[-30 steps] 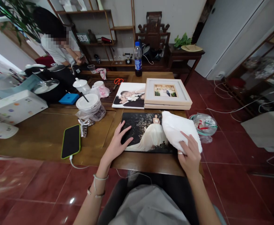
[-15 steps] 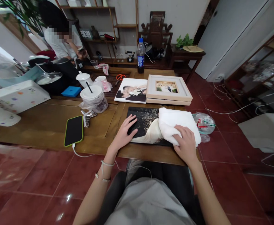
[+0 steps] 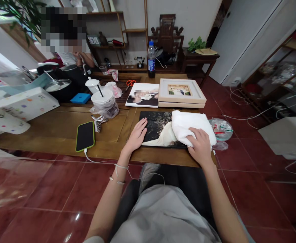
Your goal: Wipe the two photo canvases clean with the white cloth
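A dark photo panel (image 3: 155,126), printed with a pale flowing dress, lies flat near the table's front edge. My left hand (image 3: 137,134) rests on its left edge, fingers stretched out and holding nothing. On the panel's right half is a folded white towel (image 3: 192,125), which hides that part of the picture. My right hand (image 3: 200,144) grips the towel's near side, with a bunched fold between thumb and fingers. Behind the panel lie a white photo board (image 3: 142,95) and stacked pale wooden picture frames (image 3: 198,96).
A charging phone (image 3: 85,136), a bagged lidded cup (image 3: 103,101) and a blue box (image 3: 80,98) are to the left. A cola bottle (image 3: 151,62) stands at the back. Beyond the right edge is a plastic bag (image 3: 221,130). A person (image 3: 69,57) sits across the table.
The view has shifted slightly. My left hand's fingers have drawn closer together and moved to the panel's edge. My right hand stays on the towel, which has hardly moved.
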The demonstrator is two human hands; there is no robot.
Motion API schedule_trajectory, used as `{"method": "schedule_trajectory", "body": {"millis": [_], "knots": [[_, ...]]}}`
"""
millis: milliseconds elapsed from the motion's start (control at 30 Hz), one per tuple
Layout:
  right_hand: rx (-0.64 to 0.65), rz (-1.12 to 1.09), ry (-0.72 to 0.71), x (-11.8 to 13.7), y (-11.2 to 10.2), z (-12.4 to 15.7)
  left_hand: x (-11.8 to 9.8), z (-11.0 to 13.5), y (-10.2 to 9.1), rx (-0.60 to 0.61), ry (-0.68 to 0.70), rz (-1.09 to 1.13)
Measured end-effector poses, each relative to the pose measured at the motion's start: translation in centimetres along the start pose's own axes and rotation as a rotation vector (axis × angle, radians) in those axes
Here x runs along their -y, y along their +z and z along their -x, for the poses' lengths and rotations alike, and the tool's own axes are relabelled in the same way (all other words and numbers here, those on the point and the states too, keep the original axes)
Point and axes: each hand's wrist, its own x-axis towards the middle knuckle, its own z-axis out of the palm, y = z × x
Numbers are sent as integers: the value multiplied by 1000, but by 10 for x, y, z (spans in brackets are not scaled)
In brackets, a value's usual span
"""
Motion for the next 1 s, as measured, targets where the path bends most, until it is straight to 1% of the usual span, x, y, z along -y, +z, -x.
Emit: {"method": "schedule_trajectory", "body": {"millis": [167, 233, 267, 300, 367, 400, 433, 467, 567, 600, 633, 700, 800, 867, 1000], "knots": [[-35, -4, 2, 0, 2, 2, 2, 0, 1, -8, 22, -6], [-87, -31, -30, -2, 3, 3, 4, 0, 2, -11, 32, -11], [-159, -49, -37, -3, 3, 3, 4, 0, 2, -11, 37, -14], [-260, -61, -25, -4, 2, 3, 5, 0, 2, -10, 42, -17], [-474, -62, 45, -6, 0, 0, 7, 0, 3, -8, 52, -28], [-534, -53, 80, -7, -2, -3, 7, 0, 3, -7, 57, -34], [-531, -44, 92, -7, -3, -7, 8, -1, 2, -4, 60, -39], [-462, -40, 72, -7, -5, -11, 8, -1, 2, 0, 63, -43], [-97, -57, -47, -7, -4, -24, 7, -1, 0, 21, 70, -52], [1, -62, -62, -7, -3, -28, 7, -1, 0, 27, 70, -58], [71, -66, -62, -8, -1, -30, 6, -1, -1, 34, 69, -64], [135, -73, -49, -11, 2, -32, 4, -1, -2, 39, 66, -76], [167, -73, -61, -9, -1, -28, 0, -1, -2, 35, 59, -95], [180, -91, -83, -1, -9, -19, -2, -1, -3, 33, 53, -106], [237, -186, -173, 28, -34, 10, -5, -1, -3, 37, 54, -109]]}}
